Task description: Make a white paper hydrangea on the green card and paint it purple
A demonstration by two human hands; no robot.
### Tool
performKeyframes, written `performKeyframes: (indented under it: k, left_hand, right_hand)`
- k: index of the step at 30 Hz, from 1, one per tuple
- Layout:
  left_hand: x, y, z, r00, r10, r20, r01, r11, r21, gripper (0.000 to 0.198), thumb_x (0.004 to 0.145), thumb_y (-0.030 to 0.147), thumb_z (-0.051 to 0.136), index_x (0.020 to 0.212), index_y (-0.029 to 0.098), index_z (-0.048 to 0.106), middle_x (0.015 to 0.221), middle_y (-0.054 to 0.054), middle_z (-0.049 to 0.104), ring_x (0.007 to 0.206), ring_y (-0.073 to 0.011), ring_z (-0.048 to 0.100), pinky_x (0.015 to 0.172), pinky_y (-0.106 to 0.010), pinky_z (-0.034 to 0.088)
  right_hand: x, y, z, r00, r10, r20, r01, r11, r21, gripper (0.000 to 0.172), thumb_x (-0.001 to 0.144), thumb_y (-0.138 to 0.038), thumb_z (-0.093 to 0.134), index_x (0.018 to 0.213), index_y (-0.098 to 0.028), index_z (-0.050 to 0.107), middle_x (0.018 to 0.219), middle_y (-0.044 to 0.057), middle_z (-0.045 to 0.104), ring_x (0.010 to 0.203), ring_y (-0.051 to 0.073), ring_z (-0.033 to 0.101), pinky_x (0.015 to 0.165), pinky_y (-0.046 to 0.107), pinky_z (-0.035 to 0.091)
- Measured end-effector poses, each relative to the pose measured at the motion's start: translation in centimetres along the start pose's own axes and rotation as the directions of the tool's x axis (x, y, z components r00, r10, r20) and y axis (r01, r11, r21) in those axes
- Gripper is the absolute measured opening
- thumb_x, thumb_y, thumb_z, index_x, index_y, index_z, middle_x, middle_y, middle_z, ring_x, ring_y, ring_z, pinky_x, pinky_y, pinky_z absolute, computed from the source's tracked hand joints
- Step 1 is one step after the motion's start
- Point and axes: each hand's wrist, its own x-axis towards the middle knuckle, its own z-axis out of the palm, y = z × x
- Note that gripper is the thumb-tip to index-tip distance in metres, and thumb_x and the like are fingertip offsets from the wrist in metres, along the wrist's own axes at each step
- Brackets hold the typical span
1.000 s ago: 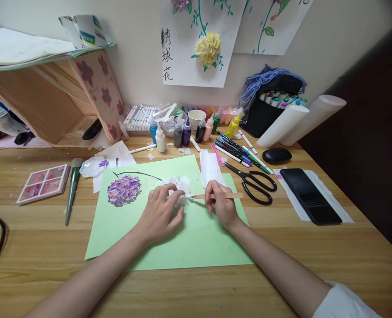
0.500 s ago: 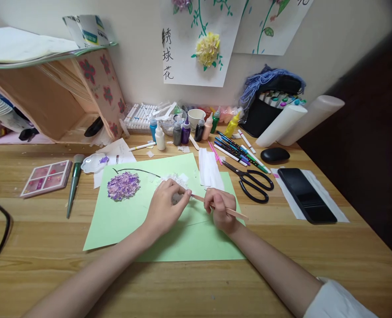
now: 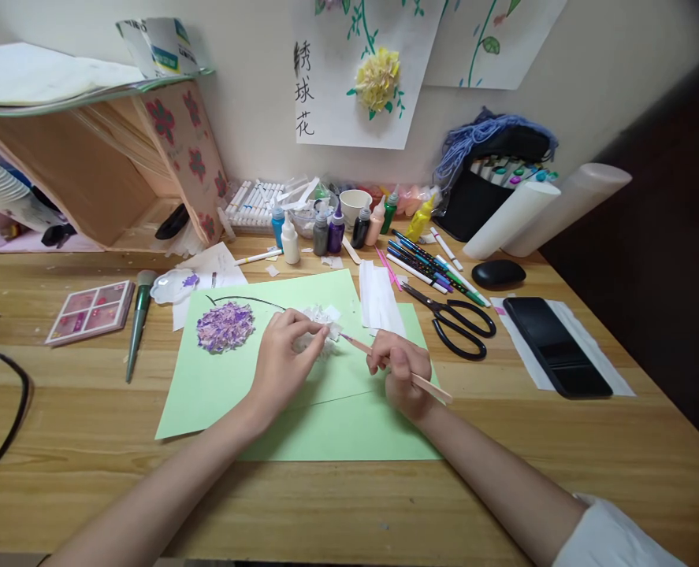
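Note:
My right hand [image 3: 402, 370] is closed around a slim wooden stick [image 3: 435, 389], whose purple-tinged tip points left at a white flower of crumpled paper [image 3: 329, 316]. My left hand [image 3: 285, 354] lies over that flower's left side, thumb and forefinger pinched together at its petals and hiding part of it. Under both hands are overlapping sheets of light green paper [image 3: 219, 398]. To the left on the upper sheet sits a purple-and-pink paper flower [image 3: 226, 326], below a drawn dark stem [image 3: 243, 299].
Black-handled scissors [image 3: 459, 327], pens [image 3: 423, 264] and folded white tissue [image 3: 378, 299] lie right of centre. Paint bottles [image 3: 336, 232] line the back. A phone [image 3: 555, 346] and mouse [image 3: 499, 274] are at right; a brush [image 3: 139, 327] and a palette [image 3: 91, 312] at left.
The stick's tip has drawn slightly away from my left fingertips, toward the white flower's right edge. My left hand has shifted a little left. The whole view has shifted slightly.

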Motion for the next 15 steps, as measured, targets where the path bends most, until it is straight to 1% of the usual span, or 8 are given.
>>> performKeyframes:
  k: [4,6,8,9,11,12,13,15]
  left_hand:
    - [-0.1,-0.3,0.2,1.000,0.014,0.024,-0.014,1.000,0.019,0.016,0.087,0.032,0.061,0.083,0.023,0.073,0.081,-0.002,0.062,0.083,-0.0196,0.054,0.076,-0.036,0.043]
    - [0.0,-0.3,0.2,0.999,0.026,0.025,-0.027,0.999,0.046,0.015,0.087,0.033,0.062,0.082,0.023,0.073,0.080,-0.002,0.061,0.083,-0.0198,0.053,0.076,-0.036,0.043]
    - [0.0,-0.3,0.2,0.999,0.037,0.020,-0.038,0.996,0.080,0.014,0.086,0.032,0.063,0.081,0.024,0.073,0.080,-0.003,0.061,0.083,-0.0203,0.052,0.076,-0.037,0.042]
    - [0.1,-0.3,0.3,0.999,0.043,0.019,-0.044,0.995,0.094,0.013,0.085,0.032,0.063,0.081,0.024,0.073,0.080,-0.003,0.061,0.083,-0.0205,0.052,0.076,-0.037,0.042]
    - [0.1,-0.2,0.4,0.998,0.056,0.027,-0.058,0.992,0.115,0.012,0.085,0.031,0.064,0.080,0.024,0.072,0.082,-0.003,0.061,0.084,-0.0208,0.051,0.077,-0.038,0.041]
    - [0.1,-0.2,0.5,0.997,0.064,0.030,-0.068,0.990,0.125,0.012,0.084,0.031,0.064,0.080,0.024,0.072,0.083,-0.003,0.061,0.084,-0.0210,0.051,0.077,-0.038,0.041]
    - [0.1,-0.2,0.6,0.997,0.073,0.033,-0.076,0.988,0.136,0.012,0.084,0.031,0.064,0.079,0.024,0.072,0.084,-0.003,0.060,0.085,-0.0213,0.051,0.077,-0.039,0.040]
    - [0.1,-0.1,0.7,0.996,0.083,0.032,-0.087,0.984,0.158,0.012,0.084,0.031,0.064,0.078,0.023,0.071,0.086,-0.004,0.060,0.086,-0.0218,0.050,0.078,-0.039,0.040]
  right_hand:
    - [0.0,0.0,0.0,0.998,-0.025,0.059,0.026,0.999,-0.019,0.047,0.098,-0.043,0.032,0.061,-0.024,0.052,0.053,0.001,0.050,0.051,0.016,0.047,0.052,0.031,0.038]
    - [0.0,0.0,-0.1,0.998,-0.026,0.049,0.027,0.999,-0.033,0.047,0.099,-0.043,0.031,0.061,-0.024,0.052,0.053,0.001,0.050,0.050,0.016,0.047,0.052,0.032,0.039]
    - [0.1,0.0,0.0,1.000,-0.015,0.004,0.015,0.999,-0.046,0.045,0.098,-0.043,0.033,0.064,-0.024,0.054,0.056,0.001,0.054,0.053,0.017,0.051,0.055,0.032,0.042]
    - [0.3,-0.1,0.1,1.000,0.000,-0.027,-0.002,0.998,-0.055,0.040,0.098,-0.043,0.036,0.068,-0.024,0.056,0.060,0.002,0.058,0.058,0.018,0.055,0.059,0.033,0.045]
    - [0.7,-0.2,0.3,0.996,0.057,-0.073,-0.062,0.996,-0.063,0.023,0.095,-0.039,0.046,0.082,-0.025,0.058,0.076,0.004,0.067,0.074,0.020,0.063,0.071,0.035,0.049]
    - [1.0,-0.3,0.5,0.993,0.095,-0.064,-0.099,0.993,-0.061,0.015,0.093,-0.037,0.052,0.088,-0.025,0.058,0.085,0.005,0.069,0.083,0.021,0.065,0.077,0.036,0.050]
    - [1.3,-0.3,0.6,0.990,0.136,-0.036,-0.138,0.989,-0.054,0.011,0.091,-0.035,0.057,0.091,-0.024,0.057,0.092,0.006,0.070,0.090,0.021,0.066,0.082,0.036,0.050]
    - [1.7,-0.3,0.8,0.977,0.208,0.048,-0.207,0.978,-0.027,0.014,0.086,-0.034,0.064,0.089,-0.024,0.056,0.097,0.007,0.070,0.094,0.022,0.066,0.084,0.036,0.051]
